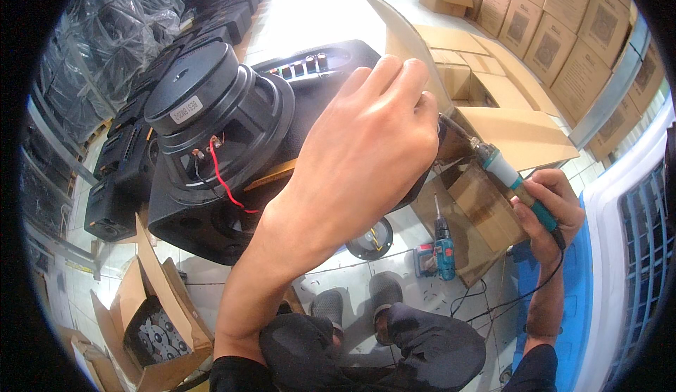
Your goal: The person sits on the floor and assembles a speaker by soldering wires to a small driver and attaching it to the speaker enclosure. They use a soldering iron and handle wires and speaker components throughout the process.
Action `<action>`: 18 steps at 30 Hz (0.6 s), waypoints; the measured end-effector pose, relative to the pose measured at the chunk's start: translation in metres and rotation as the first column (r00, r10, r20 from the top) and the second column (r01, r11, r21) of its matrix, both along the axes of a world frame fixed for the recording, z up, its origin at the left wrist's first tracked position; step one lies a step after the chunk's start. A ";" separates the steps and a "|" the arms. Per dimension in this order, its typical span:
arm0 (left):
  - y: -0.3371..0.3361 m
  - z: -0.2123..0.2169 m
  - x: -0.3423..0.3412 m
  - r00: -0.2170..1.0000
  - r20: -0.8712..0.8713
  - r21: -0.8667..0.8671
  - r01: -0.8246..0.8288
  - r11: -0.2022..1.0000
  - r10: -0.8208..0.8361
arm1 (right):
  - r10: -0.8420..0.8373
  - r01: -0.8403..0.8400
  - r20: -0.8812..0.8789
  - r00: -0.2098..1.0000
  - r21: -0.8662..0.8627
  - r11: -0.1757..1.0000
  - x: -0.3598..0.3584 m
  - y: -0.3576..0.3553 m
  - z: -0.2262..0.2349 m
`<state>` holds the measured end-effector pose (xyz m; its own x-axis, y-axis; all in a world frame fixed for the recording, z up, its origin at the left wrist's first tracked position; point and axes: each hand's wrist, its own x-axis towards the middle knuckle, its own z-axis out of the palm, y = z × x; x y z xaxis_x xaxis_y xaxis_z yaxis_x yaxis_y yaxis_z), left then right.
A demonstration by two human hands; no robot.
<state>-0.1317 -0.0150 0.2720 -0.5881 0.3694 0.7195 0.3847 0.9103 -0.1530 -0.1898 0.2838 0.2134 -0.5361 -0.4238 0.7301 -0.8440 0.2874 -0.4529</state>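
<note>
My right hand [553, 212] grips a soldering iron [503, 170] by its teal handle, its metal tip angled up and left. Close to that tip, my left hand [377, 131] is closed with fingers curled; whatever it pinches is hidden behind it. Beneath and left of this hand lies a black speaker cabinet [186, 219], its panel of small knobs [303, 66] showing at the far side. A black speaker driver [204, 86] rests on the cabinet, magnet upward, with a red wire [220, 175] and a dark wire at its terminals.
A teal cordless drill [443, 255] stands on the tiled floor by an open cardboard box [486, 202]. Another box [151, 321] with round parts sits lower left. Stacked cartons [556, 40] line the far right; a blue plastic surface [563, 307] is beside my right arm.
</note>
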 end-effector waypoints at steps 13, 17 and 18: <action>0.001 0.000 0.001 1.000 -0.011 -0.005 -0.014 1.000 0.014 | 0.027 -0.020 -0.078 0.997 0.089 0.996 0.000 0.001 0.009; 0.001 0.000 0.002 1.000 -0.020 -0.019 -0.015 1.000 0.014 | 0.017 0.001 -0.135 0.991 0.134 0.991 0.001 0.002 0.013; 0.001 0.000 0.001 1.000 -0.020 -0.017 -0.009 1.000 0.008 | 0.021 -0.003 -0.133 0.991 0.129 0.992 0.001 0.001 0.014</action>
